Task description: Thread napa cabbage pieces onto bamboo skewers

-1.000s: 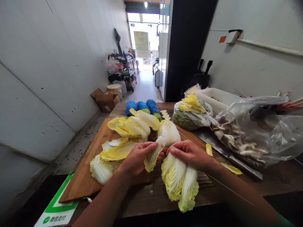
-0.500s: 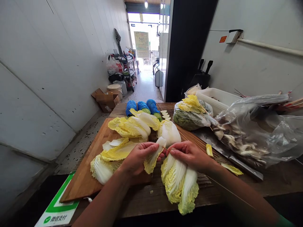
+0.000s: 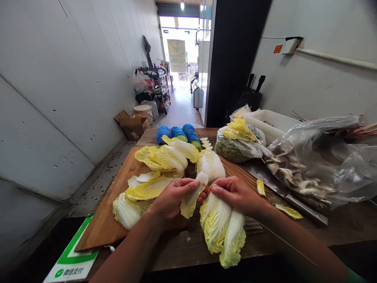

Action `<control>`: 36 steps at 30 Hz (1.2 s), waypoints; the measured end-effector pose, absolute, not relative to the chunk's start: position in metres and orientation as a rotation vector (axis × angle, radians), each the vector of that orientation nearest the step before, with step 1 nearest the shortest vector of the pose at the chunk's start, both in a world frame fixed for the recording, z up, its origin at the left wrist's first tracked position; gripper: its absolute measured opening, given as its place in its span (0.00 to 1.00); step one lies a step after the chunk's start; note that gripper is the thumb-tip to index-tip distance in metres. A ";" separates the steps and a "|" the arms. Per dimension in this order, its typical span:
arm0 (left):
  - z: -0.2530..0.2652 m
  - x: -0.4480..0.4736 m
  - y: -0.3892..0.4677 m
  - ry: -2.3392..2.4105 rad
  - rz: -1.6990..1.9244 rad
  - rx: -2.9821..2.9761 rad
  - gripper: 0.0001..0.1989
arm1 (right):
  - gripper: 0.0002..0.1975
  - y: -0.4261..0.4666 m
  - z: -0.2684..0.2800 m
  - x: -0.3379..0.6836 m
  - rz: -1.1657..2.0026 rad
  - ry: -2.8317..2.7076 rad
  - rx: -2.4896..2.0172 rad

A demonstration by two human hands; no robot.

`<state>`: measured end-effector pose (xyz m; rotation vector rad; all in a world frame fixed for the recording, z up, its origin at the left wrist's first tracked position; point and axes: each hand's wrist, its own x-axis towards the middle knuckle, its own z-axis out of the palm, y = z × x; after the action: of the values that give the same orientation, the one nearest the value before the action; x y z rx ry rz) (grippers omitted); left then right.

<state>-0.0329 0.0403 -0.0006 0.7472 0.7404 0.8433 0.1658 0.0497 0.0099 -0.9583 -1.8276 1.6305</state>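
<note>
My left hand (image 3: pixel 178 194) pinches a small napa cabbage leaf (image 3: pixel 190 202), pale at the top and yellow at its frilled lower end. My right hand (image 3: pixel 232 193) is closed on a thin bamboo skewer (image 3: pixel 290 243), whose long end slants down under my right forearm. Its front end shows between my hands at the small leaf's edge; whether it pierces the leaf I cannot tell. Larger cabbage leaves (image 3: pixel 222 232) hang below my right fingers, seemingly on the skewer. Just beyond my hands sits a white cabbage piece (image 3: pixel 210 165).
A wooden cutting board (image 3: pixel 101 220) holds more cabbage leaves (image 3: pixel 161 159). Blue-netted vegetables (image 3: pixel 177 133) lie behind. Loose skewers (image 3: pixel 235 169), a knife (image 3: pixel 306 210), a bag of mushrooms (image 3: pixel 294 179), a bag of greens (image 3: pixel 231 149) and a white bin (image 3: pixel 273 122) occupy the right side.
The small leaf and my left hand have shifted slightly right and down, closer to the skewer. My right hand keeps almost the same place, and the hanging leaves sway slightly left.
</note>
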 end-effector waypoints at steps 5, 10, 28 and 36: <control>0.001 -0.033 0.040 0.744 0.822 0.731 0.10 | 0.20 0.050 0.008 0.165 1.641 -1.814 -0.961; 0.006 -0.030 0.039 0.770 0.849 0.677 0.11 | 0.19 0.050 0.011 0.164 1.645 -1.790 -0.955; 0.001 -0.018 0.037 0.775 0.962 0.583 0.08 | 0.15 0.050 0.012 0.164 1.802 -1.579 -0.847; -0.003 -0.020 0.038 0.786 0.936 0.622 0.08 | 0.14 0.048 0.013 0.163 1.821 -1.534 -0.856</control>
<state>-0.0203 0.0376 -0.0028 0.6224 0.7858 0.9357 0.1626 0.0484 0.0131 -0.8562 -1.5335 1.8209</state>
